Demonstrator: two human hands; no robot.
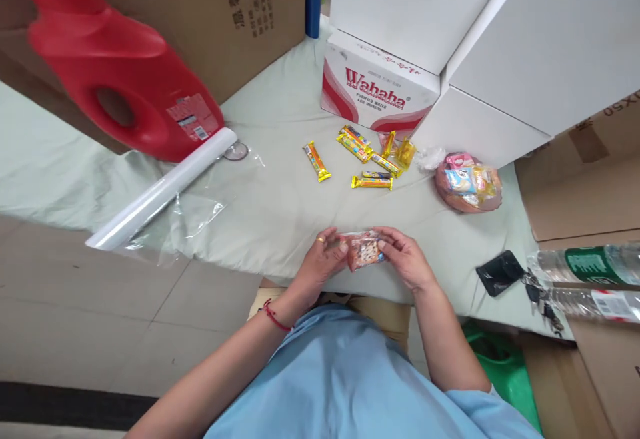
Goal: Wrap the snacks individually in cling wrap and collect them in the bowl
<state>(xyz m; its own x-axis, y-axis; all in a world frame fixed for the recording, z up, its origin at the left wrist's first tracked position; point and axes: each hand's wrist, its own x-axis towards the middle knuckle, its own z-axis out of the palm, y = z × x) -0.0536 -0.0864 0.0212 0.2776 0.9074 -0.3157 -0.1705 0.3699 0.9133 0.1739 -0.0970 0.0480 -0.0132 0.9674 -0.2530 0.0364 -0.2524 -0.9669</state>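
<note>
The left hand (320, 264) and right hand (409, 262) are clamping their grips on opposite sides of a snack packet (365, 252), probably steadying it near the tabletop (270, 219) edge.

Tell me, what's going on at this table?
A person in a light blue top is holding a small reddish printed plastic packet, with the left hand at one side and the right hand at the other. Whether the packet is open is hard to tell. Farther back, several slim yellow-wrapped sticks lie scattered on the pale green cloth. To the right, a round reddish-brown bowl holds small wrapped snacks.
</note>
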